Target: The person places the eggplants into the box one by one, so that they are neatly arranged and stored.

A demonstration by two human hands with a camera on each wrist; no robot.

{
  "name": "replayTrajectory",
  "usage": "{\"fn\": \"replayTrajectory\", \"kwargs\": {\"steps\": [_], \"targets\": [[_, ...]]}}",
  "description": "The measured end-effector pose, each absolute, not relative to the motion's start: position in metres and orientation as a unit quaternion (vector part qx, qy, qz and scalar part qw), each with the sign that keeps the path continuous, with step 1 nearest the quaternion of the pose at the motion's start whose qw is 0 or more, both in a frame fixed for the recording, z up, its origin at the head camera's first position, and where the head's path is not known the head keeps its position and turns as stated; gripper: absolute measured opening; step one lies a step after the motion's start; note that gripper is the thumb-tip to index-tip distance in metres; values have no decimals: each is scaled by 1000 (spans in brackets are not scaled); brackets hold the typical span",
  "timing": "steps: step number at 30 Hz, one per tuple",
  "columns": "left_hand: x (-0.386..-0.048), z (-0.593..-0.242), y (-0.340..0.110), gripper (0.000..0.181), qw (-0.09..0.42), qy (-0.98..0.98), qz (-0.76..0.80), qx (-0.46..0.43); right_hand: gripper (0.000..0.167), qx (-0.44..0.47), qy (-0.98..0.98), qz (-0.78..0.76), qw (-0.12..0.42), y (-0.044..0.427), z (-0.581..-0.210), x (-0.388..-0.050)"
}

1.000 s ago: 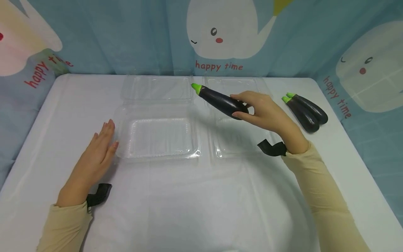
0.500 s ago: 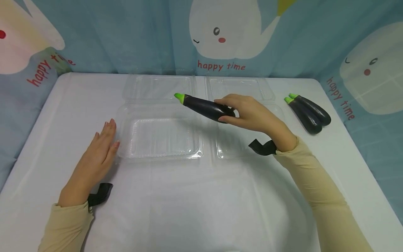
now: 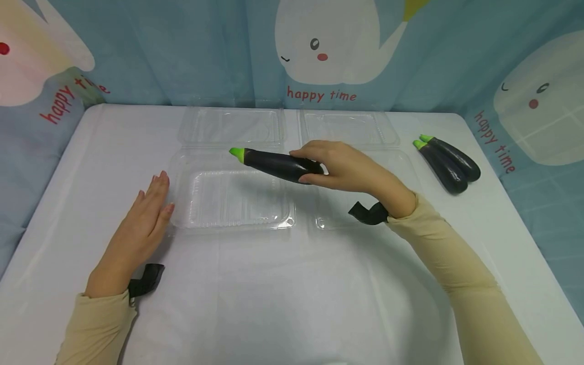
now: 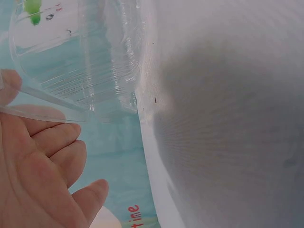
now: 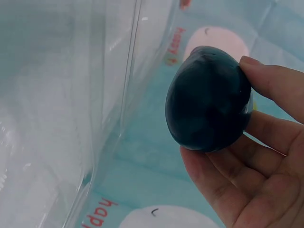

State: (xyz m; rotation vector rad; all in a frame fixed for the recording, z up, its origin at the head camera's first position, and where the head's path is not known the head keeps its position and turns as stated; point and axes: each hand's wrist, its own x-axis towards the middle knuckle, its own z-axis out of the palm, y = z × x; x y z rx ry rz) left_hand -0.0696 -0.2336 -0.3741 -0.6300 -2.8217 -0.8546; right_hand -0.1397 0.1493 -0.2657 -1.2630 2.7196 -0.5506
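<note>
Pinched by its thick end in the right hand [image 3: 347,167], a dark eggplant [image 3: 278,165] hangs above the two clear boxes, its green stem pointing left over the left clear box [image 3: 234,223]. In the right wrist view the right hand [image 5: 251,161] has thumb and fingers around the round end of the eggplant [image 5: 206,102]. The left hand [image 3: 132,233] is beside the left box's left edge, fingers extended. In the left wrist view the left hand [image 4: 42,166] is close to the clear plastic [image 4: 76,57]; whether it touches cannot be told.
The right clear box [image 3: 337,223] stands beside the left one, partly under the right hand; both lids are folded back. Two more eggplants [image 3: 444,167] lie together at the right on the white table [image 3: 274,304]. A blue printed curtain [image 3: 205,50] hangs behind.
The right hand has carried the eggplant leftward and slightly down, from over the right box to over the left one. The eggplant lies closer to level. The left hand has hardly moved.
</note>
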Motion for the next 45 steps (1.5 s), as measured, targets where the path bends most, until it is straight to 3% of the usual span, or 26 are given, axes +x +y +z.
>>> {"fn": "replayTrajectory", "kwargs": {"steps": [12, 25, 45], "targets": [[-69, -374, -234, 57, 67, -935, -280, -206, 45, -462, 873, -140, 63, 116, -268, -140], [-68, -373, -232, 57, 59, -936, -280, -204, 47, -497, 852, -108, 127, 75, -278, -145], [-70, -373, -233, 56, 61, -935, -281, -208, 47, -519, 813, -126, 234, 58, -295, -160]]}}
